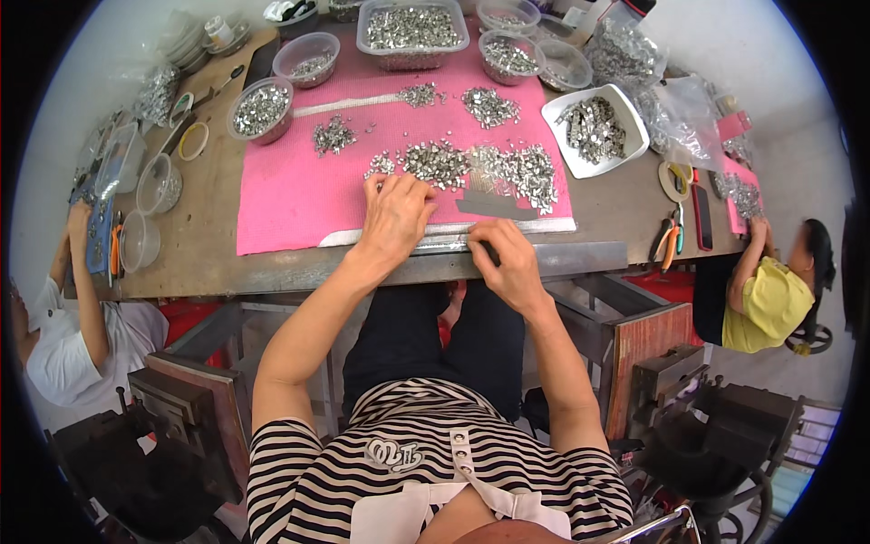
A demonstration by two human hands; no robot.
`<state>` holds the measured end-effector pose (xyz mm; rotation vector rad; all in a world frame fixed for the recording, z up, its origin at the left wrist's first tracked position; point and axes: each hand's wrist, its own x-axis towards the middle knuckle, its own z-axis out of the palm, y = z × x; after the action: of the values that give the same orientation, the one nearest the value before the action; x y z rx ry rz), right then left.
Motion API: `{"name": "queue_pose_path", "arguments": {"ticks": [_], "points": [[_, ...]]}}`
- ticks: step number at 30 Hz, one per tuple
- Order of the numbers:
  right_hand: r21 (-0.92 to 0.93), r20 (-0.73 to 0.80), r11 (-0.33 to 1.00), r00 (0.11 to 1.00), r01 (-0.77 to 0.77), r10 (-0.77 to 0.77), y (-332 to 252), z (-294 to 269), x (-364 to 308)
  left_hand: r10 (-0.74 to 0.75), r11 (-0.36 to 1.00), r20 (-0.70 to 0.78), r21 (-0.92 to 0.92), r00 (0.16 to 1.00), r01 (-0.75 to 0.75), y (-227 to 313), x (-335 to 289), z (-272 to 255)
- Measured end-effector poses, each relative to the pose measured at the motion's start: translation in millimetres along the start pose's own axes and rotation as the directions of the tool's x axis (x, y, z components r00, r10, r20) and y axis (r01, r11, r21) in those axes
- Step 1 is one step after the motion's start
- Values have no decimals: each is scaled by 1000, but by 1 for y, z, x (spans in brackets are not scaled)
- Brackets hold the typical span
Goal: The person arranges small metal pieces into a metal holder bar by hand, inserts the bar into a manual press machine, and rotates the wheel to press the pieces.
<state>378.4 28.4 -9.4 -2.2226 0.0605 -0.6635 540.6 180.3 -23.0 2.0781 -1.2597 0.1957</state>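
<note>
My left hand (395, 216) is over the near part of the pink mat (294, 204), its bent fingers slightly apart at a small heap of silvery metal pieces (380, 164). Whether a piece is between its fingertips is hidden. My right hand (512, 263) is at the mat's front edge, thumb and index finger curled into a pinch beside a narrow metal strip (444, 243). What those fingers hold, if anything, is too small to make out. Just beyond my hands are larger heaps of pieces (437, 165) and a grey flat strip (497, 206).
Clear tubs (261, 111) and a large clear container (412, 38) of metal pieces line the back. A white square dish (595, 132) stands right, near pliers (669, 238), a red phone (702, 218) and tape (674, 181). Other people work at left (86, 335) and right (770, 295).
</note>
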Motion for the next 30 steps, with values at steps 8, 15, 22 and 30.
{"name": "queue_pose_path", "arguments": {"ticks": [8, 15, 22, 30], "points": [[-243, 179, 907, 934, 345, -308, -1, -16, 14, 46, 995, 50, 85, 998, -51, 4, -7, 1], [-304, -33, 941, 985, 150, -168, 69, 18, 137, 74, 997, 35, 30, 997, -75, 2, -5, 0], [-534, -108, 845, 992, 0, -68, 111, 66, 190, 65, 996, 47, -66, 997, -62, 3, -4, 1], [-361, 58, 933, 998, 8, 14, 53, 17, 155, 10, 917, 108, -396, 994, 34, 28, -17, -13]]}}
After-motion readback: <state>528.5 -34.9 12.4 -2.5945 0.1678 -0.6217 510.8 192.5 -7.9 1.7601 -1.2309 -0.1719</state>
